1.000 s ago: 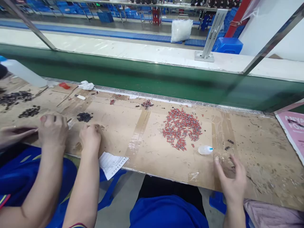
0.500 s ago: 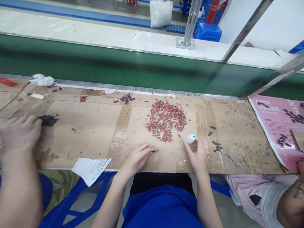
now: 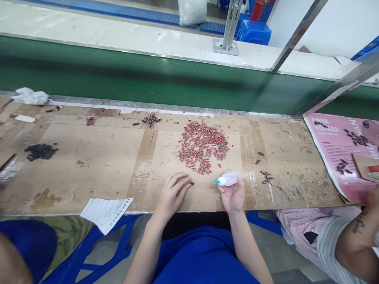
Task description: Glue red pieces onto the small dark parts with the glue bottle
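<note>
My left hand (image 3: 173, 193) rests low over the cardboard, fingers bent together, with a small dark piece (image 3: 191, 183) at the fingertips. Its kind is too small to make out. In my right hand (image 3: 233, 195) is a translucent white squeeze bottle (image 3: 229, 178), lying sideways with its blue-green nozzle pointing left toward the dark piece. The nozzle and the piece are apart. Just beyond both hands spreads a pile of small red parts with metallic ends (image 3: 204, 144). One loose red part (image 3: 219, 166) lies near the bottle.
Cardboard (image 3: 103, 157) covers the bench. Black pieces (image 3: 40, 151) and a paper slip (image 3: 106, 213) lie left. Small clusters (image 3: 151, 119) sit at the back. A pink printed sheet (image 3: 325, 157) and a co-worker's arm (image 3: 358, 232) are right. A green panel (image 3: 133, 75) bounds the far side.
The bottle has tipped over, its nozzle swinging from the right to point left, and my right hand has turned with it. The left co-worker's hand has drawn back from the black pieces.
</note>
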A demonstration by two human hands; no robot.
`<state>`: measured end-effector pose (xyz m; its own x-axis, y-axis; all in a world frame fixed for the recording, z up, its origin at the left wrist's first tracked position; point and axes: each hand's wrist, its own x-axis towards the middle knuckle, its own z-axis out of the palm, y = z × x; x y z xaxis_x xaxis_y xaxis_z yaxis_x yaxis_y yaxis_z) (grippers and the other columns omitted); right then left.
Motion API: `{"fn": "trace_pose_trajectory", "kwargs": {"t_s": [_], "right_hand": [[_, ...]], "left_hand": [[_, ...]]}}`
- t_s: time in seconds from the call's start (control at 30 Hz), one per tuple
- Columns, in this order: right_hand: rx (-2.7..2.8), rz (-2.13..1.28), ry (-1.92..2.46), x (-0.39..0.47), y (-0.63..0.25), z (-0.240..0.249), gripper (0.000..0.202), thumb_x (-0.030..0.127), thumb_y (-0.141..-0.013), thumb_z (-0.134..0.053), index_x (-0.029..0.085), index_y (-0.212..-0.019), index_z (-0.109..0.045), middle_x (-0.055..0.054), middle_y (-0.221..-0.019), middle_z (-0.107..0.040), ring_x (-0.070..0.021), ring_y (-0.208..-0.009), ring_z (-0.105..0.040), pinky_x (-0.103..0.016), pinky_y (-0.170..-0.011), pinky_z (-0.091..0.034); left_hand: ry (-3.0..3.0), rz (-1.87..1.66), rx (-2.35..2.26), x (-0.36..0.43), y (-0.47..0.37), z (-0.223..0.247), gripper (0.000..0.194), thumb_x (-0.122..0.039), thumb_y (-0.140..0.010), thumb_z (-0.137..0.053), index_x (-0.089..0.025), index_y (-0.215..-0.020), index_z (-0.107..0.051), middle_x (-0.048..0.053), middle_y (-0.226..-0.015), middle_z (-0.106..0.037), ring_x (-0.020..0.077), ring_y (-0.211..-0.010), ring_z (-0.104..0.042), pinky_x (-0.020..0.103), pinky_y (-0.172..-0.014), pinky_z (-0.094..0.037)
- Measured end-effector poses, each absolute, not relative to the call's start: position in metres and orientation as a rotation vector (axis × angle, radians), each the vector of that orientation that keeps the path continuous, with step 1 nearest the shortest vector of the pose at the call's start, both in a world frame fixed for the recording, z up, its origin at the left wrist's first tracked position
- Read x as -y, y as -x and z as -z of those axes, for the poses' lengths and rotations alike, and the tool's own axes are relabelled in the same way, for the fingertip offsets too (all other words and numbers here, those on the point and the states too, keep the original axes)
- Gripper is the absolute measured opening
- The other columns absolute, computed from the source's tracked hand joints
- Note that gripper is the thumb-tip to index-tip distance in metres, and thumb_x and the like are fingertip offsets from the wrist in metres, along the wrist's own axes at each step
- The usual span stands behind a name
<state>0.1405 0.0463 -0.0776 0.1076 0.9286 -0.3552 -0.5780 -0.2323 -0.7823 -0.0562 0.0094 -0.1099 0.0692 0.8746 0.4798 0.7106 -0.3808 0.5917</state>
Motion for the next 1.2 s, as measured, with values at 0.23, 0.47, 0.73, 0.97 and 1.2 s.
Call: {"fn": "trace_pose_trajectory", "kwargs": {"t_s": [0.23, 0.47, 0.73, 0.97, 1.2], "right_hand": [[0.600, -1.335, 1.223, -0.045, -0.134, 0.082, 0.037, 0.048, -0.064, -0.075, 0.020, -0.084, -0.063, 0.003, -0.063, -0.061, -0.0091, -0.046, -0.050, -0.020, -0.040, -0.038], [0.961, -1.176, 1.430, -0.046, -0.132, 0.078, 0.023, 0.038, -0.063, -0.076, 0.018, -0.069, -0.067, -0.004, -0.065, -0.071, -0.0196, -0.062, -0.066, -0.029, -0.057, -0.052], [1.008, -1.252, 1.472, -0.046, -0.128, 0.074, 0.021, 0.037, -0.063, -0.076, 0.018, -0.068, -0.069, -0.005, -0.068, -0.074, -0.0212, -0.064, -0.068, -0.031, -0.059, -0.053], [1.045, -1.276, 1.458, -0.047, -0.129, 0.073, 0.019, 0.035, -0.065, -0.076, 0.018, -0.069, -0.069, -0.004, -0.069, -0.075, -0.0217, -0.066, -0.069, -0.032, -0.062, -0.054], [1.044, -1.295, 1.439, -0.048, -0.128, 0.072, 0.017, 0.035, -0.066, -0.076, 0.019, -0.070, -0.070, -0.003, -0.070, -0.075, -0.0215, -0.067, -0.069, -0.033, -0.064, -0.055]], "left_hand": [[-2.116, -1.231, -1.610, -0.010, 0.053, 0.112, 0.009, -0.021, -0.088, -0.061, -0.023, -0.092, -0.070, 0.005, -0.097, -0.071, 0.0205, -0.099, -0.063, 0.039, -0.085, -0.056], [-2.101, -1.214, -1.581, -0.012, 0.052, 0.107, 0.010, -0.019, -0.088, -0.062, -0.022, -0.092, -0.070, 0.004, -0.094, -0.072, 0.0200, -0.097, -0.062, 0.038, -0.084, -0.057], [-2.083, -1.231, -1.581, -0.012, 0.051, 0.106, 0.010, -0.019, -0.087, -0.063, -0.023, -0.092, -0.070, 0.003, -0.094, -0.072, 0.0198, -0.097, -0.062, 0.038, -0.083, -0.057], [-2.035, -1.208, -1.595, -0.011, 0.052, 0.105, 0.010, -0.019, -0.087, -0.063, -0.023, -0.091, -0.071, 0.003, -0.093, -0.073, 0.0198, -0.098, -0.062, 0.038, -0.084, -0.057], [-2.029, -1.202, -1.597, -0.011, 0.052, 0.104, 0.010, -0.020, -0.087, -0.064, -0.024, -0.091, -0.072, 0.003, -0.093, -0.073, 0.0201, -0.096, -0.063, 0.039, -0.084, -0.057]]}}
